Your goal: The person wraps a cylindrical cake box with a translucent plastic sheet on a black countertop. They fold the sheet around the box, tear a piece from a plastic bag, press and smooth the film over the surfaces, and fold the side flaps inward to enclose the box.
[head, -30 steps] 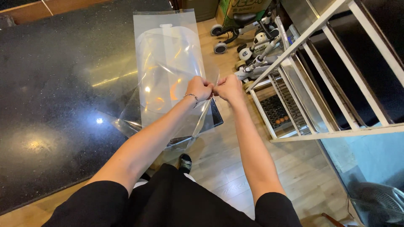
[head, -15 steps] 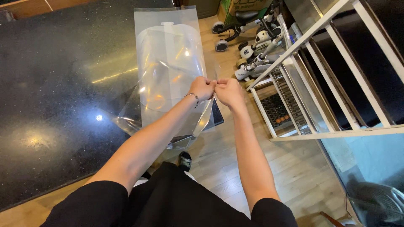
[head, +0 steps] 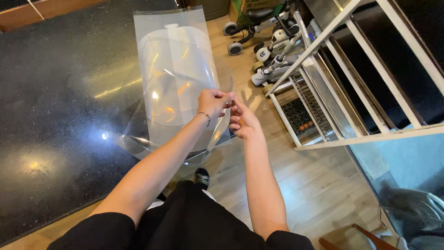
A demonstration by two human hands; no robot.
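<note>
Our left hand (head: 213, 101) (a thin bracelet at the wrist) pinches the right edge of a clear plastic sheet (head: 178, 78); our right hand (head: 242, 121) pinches it just beside. The sheet lies over the black speckled countertop (head: 60, 102), overhanging the wooden floor (head: 296, 180).

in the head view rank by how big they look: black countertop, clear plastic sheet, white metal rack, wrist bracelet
1. black countertop
2. white metal rack, though it may look bigger only because it is near the camera
3. clear plastic sheet, held at its edge by both hands
4. wrist bracelet, on the left wrist
</note>
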